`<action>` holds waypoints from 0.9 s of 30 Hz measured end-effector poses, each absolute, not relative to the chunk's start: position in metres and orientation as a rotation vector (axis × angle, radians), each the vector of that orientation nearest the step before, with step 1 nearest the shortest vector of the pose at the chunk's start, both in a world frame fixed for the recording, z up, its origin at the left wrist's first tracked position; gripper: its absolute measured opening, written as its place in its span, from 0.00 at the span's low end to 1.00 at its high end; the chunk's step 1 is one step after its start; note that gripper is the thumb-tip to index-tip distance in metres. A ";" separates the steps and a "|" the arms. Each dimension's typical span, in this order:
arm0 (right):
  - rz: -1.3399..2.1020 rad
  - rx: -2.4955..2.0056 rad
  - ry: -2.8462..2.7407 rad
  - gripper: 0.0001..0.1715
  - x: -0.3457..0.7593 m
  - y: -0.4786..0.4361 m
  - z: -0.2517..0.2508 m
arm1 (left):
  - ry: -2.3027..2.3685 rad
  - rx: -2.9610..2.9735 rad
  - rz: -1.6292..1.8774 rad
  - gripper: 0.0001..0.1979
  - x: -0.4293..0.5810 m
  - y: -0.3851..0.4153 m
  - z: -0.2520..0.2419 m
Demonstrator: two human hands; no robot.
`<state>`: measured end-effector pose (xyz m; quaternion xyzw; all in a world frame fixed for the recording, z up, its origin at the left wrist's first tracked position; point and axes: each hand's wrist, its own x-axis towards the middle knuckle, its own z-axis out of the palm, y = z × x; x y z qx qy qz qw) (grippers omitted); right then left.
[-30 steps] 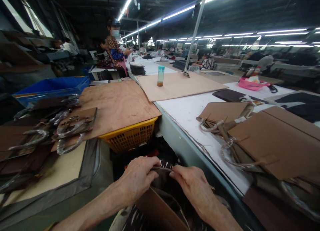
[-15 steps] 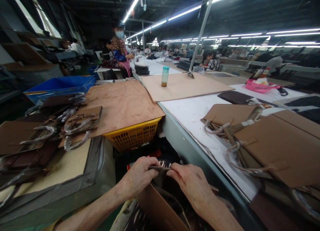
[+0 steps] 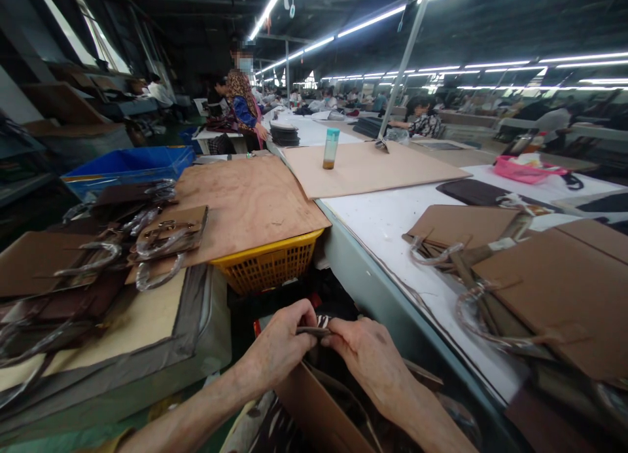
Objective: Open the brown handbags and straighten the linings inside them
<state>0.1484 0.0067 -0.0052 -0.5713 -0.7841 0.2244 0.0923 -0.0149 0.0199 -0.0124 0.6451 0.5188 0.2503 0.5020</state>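
Note:
A brown handbag [image 3: 321, 410] lies in my lap, its panels spread apart and the inside in shadow. My left hand [image 3: 287, 338] pinches a thin edge of it between thumb and fingers. Right beside it, my right hand [image 3: 363, 348] grips the same edge, the two thumbs almost meeting. Most of the bag's lower part is hidden by my forearms and the frame's bottom edge.
Brown handbags with plastic-wrapped handles lie on the left bench [image 3: 169, 234] and on the white table [image 3: 373, 211] at right. A yellow basket [image 3: 267, 263] stands under a wooden board [image 3: 245, 194]. Beyond are a bottle [image 3: 330, 150], a blue bin [image 3: 132, 162] and a masked person [image 3: 243, 103].
My hands have drawn closer together along the bag's edge, fingers still pinching it. The whole scene has shifted slightly right. The standing person's hand has lowered towards the table.

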 end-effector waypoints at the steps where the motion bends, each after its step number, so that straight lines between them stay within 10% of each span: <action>1: 0.717 -1.636 -2.304 0.08 0.149 0.006 -0.004 | 1.271 1.568 0.614 0.06 -0.015 0.019 -0.012; 27: 0.417 -1.324 -2.739 0.17 0.127 0.003 0.008 | 1.004 1.317 0.626 0.41 -0.024 0.009 -0.018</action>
